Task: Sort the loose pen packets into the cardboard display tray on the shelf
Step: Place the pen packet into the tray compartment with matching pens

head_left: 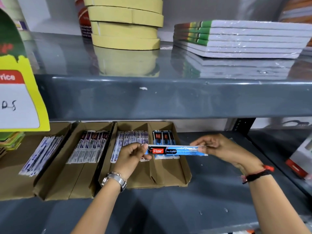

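Hands hold one blue pen packet (175, 150) crosswise at lower centre: left hand (130, 155) and right hand (217, 147) pinch its ends above the cardboard tray (183, 168).

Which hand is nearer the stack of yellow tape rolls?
Left. The left hand is below the stack of yellow tape rolls; the right hand is farther right.

On the upper grey shelf (168, 97), a stack of yellowish tape rolls (125, 22) stands at about eleven o'clock, with a plastic-wrapped pile of notebooks (244, 38) at one o'clock, well apart from it. A yellow price card (18, 98) with a red band and white panel hangs at nine o'clock. At three o'clock, a red-and-white box (302, 159) sits at the frame edge.
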Available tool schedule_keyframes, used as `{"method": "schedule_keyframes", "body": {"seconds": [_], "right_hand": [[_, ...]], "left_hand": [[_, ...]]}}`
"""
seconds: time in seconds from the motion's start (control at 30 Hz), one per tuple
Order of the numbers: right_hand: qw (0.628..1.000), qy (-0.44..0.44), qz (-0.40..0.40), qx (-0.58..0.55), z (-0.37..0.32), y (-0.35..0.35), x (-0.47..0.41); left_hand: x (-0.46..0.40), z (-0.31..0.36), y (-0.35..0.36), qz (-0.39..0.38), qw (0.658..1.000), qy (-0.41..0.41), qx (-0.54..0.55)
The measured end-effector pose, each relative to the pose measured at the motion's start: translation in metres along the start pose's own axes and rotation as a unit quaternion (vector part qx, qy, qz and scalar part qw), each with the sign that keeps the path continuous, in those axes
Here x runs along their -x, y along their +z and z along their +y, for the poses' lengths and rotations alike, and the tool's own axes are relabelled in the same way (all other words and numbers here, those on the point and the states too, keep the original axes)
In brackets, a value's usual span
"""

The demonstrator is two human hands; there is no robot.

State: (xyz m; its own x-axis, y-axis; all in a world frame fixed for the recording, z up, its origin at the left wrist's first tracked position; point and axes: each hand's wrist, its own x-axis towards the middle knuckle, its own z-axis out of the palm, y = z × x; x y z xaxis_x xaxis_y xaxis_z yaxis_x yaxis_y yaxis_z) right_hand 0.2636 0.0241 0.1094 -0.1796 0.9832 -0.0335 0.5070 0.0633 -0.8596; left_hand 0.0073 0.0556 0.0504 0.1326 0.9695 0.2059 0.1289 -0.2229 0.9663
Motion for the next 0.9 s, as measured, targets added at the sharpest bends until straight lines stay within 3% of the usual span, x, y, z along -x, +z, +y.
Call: {"method": "schedule_keyframes", "body": {"seconds": [0.13, 0.23, 0.33, 0.4, 0.53, 0.67, 0.77, 0.9], "right_hand": [[0.999, 0.003, 0.016, -0.032, 0.008, 0.0, 0.005], [0.99, 0.017, 0.101, -0.1, 0.021, 0.013, -0.001], [0.959, 0.062, 0.187, -0.201, 0.034, 0.033, -0.014], [0.948, 0.091, 0.215, -0.215, 0.04, 0.052, -0.024], [0.96, 0.118, 0.219, -0.127, 0.049, 0.088, -0.055], [0.972, 0.125, 0.198, -0.025, 0.049, 0.1, -0.075], [0.976, 0.115, 0.173, 0.068, 0.049, 0.104, -0.083], [0.969, 0.095, 0.117, 0.194, 0.051, 0.102, -0.084]], "left_hand": [[0.001, 0.003, -0.001, 0.003, 1.0, -0.018, 0.019], [0.001, -0.011, 0.001, 0.017, 0.996, -0.08, 0.046], [0.016, -0.04, -0.003, 0.07, 0.984, -0.089, -0.137], [0.031, -0.061, -0.007, 0.042, 0.946, -0.059, -0.315], [0.039, -0.103, -0.008, -0.067, 0.883, -0.053, -0.461], [0.04, -0.114, -0.003, -0.093, 0.842, -0.041, -0.53], [0.039, -0.114, -0.005, -0.098, 0.853, -0.044, -0.511], [0.036, -0.106, -0.005, -0.056, 0.895, -0.04, -0.44]]}}
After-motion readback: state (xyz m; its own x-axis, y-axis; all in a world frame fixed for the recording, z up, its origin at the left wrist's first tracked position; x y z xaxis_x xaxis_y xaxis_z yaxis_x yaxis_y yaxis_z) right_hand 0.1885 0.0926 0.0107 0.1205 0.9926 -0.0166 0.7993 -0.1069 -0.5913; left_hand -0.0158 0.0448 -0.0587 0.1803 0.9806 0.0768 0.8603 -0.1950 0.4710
